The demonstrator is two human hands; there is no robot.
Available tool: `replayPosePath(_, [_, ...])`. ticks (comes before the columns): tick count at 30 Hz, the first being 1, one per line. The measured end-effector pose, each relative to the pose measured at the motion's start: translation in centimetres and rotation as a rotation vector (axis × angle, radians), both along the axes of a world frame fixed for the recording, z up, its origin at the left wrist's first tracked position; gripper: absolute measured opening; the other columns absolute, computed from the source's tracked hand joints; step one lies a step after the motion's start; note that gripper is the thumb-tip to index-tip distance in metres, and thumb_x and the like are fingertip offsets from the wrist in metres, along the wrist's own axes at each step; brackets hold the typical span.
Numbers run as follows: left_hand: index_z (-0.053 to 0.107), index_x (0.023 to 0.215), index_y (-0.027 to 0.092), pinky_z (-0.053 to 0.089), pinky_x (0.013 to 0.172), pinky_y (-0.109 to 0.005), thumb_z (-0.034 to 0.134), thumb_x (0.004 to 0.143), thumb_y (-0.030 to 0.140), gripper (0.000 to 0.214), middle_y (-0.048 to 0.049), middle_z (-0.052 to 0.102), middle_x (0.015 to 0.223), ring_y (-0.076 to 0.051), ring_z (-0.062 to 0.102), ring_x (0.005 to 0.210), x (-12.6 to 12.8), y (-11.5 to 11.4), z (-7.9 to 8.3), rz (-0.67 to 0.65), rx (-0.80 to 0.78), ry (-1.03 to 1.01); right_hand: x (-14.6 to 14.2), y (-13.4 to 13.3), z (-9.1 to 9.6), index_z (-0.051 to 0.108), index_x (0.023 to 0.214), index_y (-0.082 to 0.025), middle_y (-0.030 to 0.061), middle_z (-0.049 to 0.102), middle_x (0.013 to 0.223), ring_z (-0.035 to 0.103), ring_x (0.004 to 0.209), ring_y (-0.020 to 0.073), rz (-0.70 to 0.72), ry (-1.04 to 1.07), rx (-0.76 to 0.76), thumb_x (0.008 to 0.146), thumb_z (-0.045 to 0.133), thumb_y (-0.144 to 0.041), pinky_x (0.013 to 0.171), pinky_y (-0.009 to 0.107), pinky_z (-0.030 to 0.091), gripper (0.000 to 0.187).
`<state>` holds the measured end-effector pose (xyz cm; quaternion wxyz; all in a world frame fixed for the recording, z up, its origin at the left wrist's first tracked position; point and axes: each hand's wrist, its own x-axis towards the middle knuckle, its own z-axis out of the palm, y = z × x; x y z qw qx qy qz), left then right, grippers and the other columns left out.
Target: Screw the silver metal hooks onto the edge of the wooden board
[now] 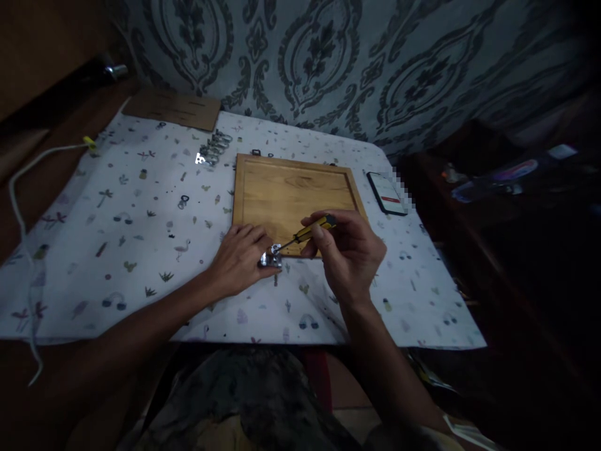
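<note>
My left hand [241, 254] lies on the patterned table cover, its fingers closed on a small shiny metal fitting [271, 257] at the near edge of a wooden board [293, 188]. My right hand [347, 250] is curled around a yellow and black screwdriver [307, 232]. The screwdriver's tip points down-left onto the metal fitting. The board lies flat in the middle of the table, just beyond both hands.
Several shiny metal fittings [213, 149] lie left of the board's far corner. A phone [387, 193] with a lit screen rests right of the board. A brown cardboard piece [173, 108] sits at the back left. A white cable [21, 207] trails off the left edge.
</note>
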<state>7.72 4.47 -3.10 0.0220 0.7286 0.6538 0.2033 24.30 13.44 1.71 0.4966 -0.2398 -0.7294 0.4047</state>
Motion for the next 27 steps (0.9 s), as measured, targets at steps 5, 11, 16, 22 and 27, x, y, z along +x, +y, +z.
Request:
replayPosePath(5, [0.069,0.106,0.017,0.042,0.087,-0.041,0.079,0.088,0.051,0.04,-0.008,0.07,0.106,-0.029,0.063,0.102,0.0,0.0,0.1,-0.001,-0.009,0.007,-0.2,-0.3,-0.2,0.068,0.096,-0.023,-0.0008,0.075,0.089,0.06,0.043,0.0054,0.004,0.036,0.003,0.092,0.076,-0.044,0.041,0.018,0.052,0.024])
replayPosePath(11, [0.069,0.107,0.016,0.042,0.089,-0.041,0.077,0.089,0.052,0.041,-0.008,0.069,0.107,-0.029,0.062,0.104,0.0,0.0,0.1,0.002,-0.032,-0.006,-0.1,-0.3,0.1,0.07,0.1,-0.023,0.0004,0.077,0.093,0.061,0.047,0.0064,0.044,-0.041,0.01,0.095,0.072,-0.043,0.046,0.021,0.055,0.021])
replayPosePath(16, [0.068,0.107,0.017,0.042,0.091,-0.043,0.074,0.091,0.051,0.039,-0.0086,0.069,0.108,-0.03,0.062,0.106,0.1,0.0,0.1,0.005,-0.03,-0.017,-0.1,0.1,0.6,0.069,0.095,-0.021,0.001,0.076,0.091,0.062,0.047,0.0067,0.066,-0.051,-0.059,0.092,0.075,-0.046,0.047,0.021,0.055,0.026])
replayPosePath(22, [0.068,0.108,0.015,0.042,0.093,-0.043,0.076,0.09,0.051,0.041,-0.0093,0.069,0.109,-0.03,0.061,0.108,0.1,0.0,0.1,0.013,-0.045,-0.026,-0.8,0.0,0.4,0.063,0.085,-0.022,-0.0038,0.069,0.077,0.059,0.045,0.0062,0.023,0.015,-0.058,0.086,0.081,-0.048,0.04,0.016,0.05,0.032])
replayPosePath(27, [0.068,0.109,0.015,0.042,0.094,-0.043,0.075,0.091,0.052,0.042,-0.0089,0.068,0.109,-0.03,0.061,0.107,0.1,0.0,0.0,0.011,-0.039,-0.038,-1.1,-0.3,0.2,0.056,0.081,-0.023,-0.0062,0.064,0.072,0.056,0.043,0.0057,-0.024,0.041,-0.038,0.08,0.088,-0.044,0.037,0.015,0.049,0.038])
